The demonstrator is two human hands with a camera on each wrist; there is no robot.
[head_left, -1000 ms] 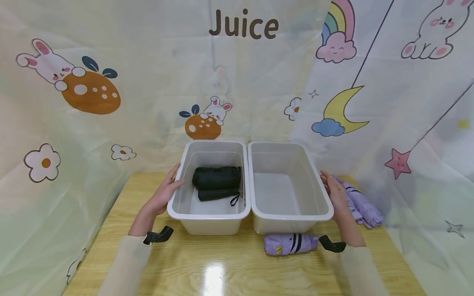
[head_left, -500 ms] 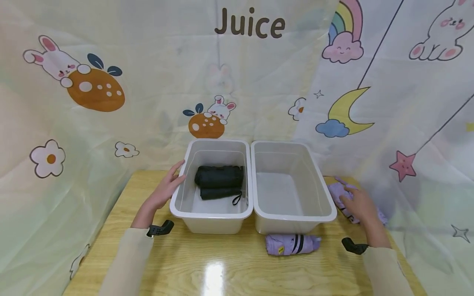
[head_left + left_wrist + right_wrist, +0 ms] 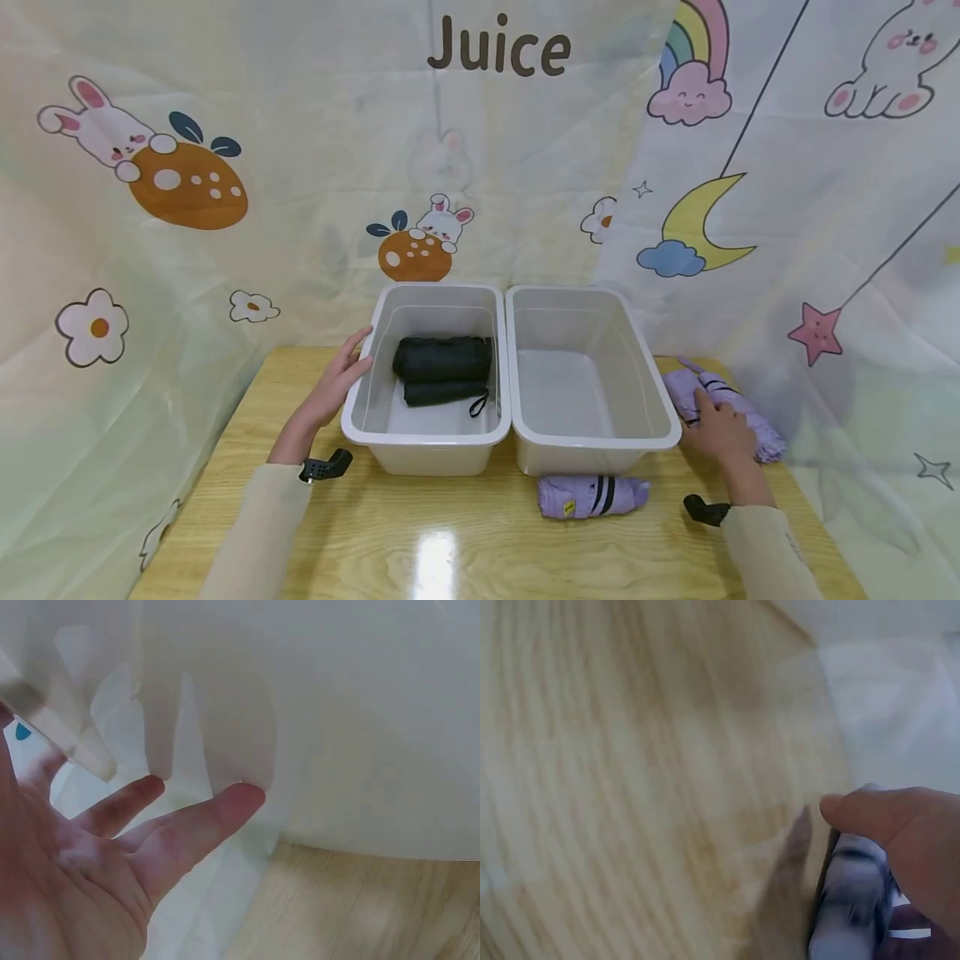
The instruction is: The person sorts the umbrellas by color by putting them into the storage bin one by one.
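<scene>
Wooden table [image 3: 337, 533] | purple bundles [image 3: 763, 432] — partly under right hand [image 3: 722, 433] | left hand [image 3: 330, 395] (beside bin [image 3: 427, 439])

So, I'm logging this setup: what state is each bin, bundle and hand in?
Left bin: upright, black bundles inside.
Right bin: upright, open-topped.
Black bundles: lying side by side.
Front purple bundle: rolled up, lying on the table.
Right purple bundles: on the table, partly hidden.
Left hand: fingers extended, by the left bin.
Right hand: at the right purple bundles, grip unclear.

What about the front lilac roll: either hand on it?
No, the left hand is at the left bin, the right hand at other lilac rolls beside the right bin.
</scene>
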